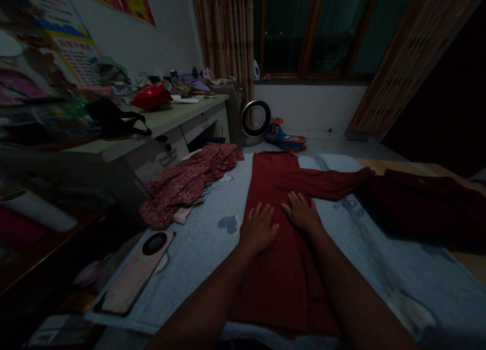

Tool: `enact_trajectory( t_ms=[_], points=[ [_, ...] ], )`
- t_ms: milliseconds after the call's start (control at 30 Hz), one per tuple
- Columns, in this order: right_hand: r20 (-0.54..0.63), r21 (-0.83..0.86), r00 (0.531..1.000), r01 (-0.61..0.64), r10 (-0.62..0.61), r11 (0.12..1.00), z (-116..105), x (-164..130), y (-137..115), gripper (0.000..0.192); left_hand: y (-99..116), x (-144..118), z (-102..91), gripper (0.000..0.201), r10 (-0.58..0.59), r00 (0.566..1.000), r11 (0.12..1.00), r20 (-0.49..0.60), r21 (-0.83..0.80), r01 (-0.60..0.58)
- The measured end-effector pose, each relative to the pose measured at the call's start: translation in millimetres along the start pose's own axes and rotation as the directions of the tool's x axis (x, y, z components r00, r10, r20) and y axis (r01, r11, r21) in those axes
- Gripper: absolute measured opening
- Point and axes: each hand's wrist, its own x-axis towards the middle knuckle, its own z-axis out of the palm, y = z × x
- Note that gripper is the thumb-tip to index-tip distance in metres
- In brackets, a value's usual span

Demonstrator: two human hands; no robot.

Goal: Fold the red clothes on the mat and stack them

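A dark red garment (281, 269) lies folded lengthwise on a pale blue sheet (212, 238), one sleeve stretched to the right. My left hand (258, 228) rests flat on the garment's middle, fingers spread. My right hand (301, 211) lies flat beside it, just to the right, palm down on the cloth. Neither hand grips anything.
A crumpled red patterned cloth (186, 183) lies at the sheet's left edge. A phone (134, 274) lies near the lower left. A dark red folded pile (425, 198) sits at right. A cluttered desk (167, 119) stands left; a ring fan (255, 118) and toy car (284, 135) are on the floor.
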Motion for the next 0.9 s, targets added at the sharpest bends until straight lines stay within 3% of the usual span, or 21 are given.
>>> enact_trajectory(
  t_ms=[100,200,333,433,700,900],
  points=[
    [-0.088,0.006,0.995,-0.041,0.041,0.999,-6.6,-4.3,1.3,0.053,-0.1,0.1,0.0,0.058,-0.001,1.000,1.000,-0.011,-0.005,0.001],
    [-0.203,0.029,0.976,0.084,-0.077,0.996,-10.6,-8.6,-1.7,0.047,0.2,0.7,-0.6,0.058,-0.003,1.000,1.000,-0.005,-0.013,0.003],
    [-0.087,0.049,0.964,0.256,-0.251,0.966,-5.4,-10.2,-4.0,0.047,0.7,1.4,-0.9,0.057,0.000,1.000,1.000,-0.007,-0.016,0.000],
    [-0.029,0.004,0.978,0.205,-0.205,0.979,1.2,-9.1,-0.8,0.050,0.4,1.4,0.5,0.057,0.000,1.000,1.000,-0.017,-0.011,0.000],
    [-0.071,0.007,0.995,0.068,-0.067,0.998,8.1,-7.1,6.9,0.051,0.9,1.0,2.0,0.057,-0.008,0.999,1.000,-0.037,-0.012,0.007],
    [-0.114,0.083,0.992,0.065,-0.056,0.994,5.2,-2.5,10.2,0.042,1.2,0.2,-0.5,0.057,0.005,0.999,1.000,-0.045,-0.015,-0.006]
  ],
)
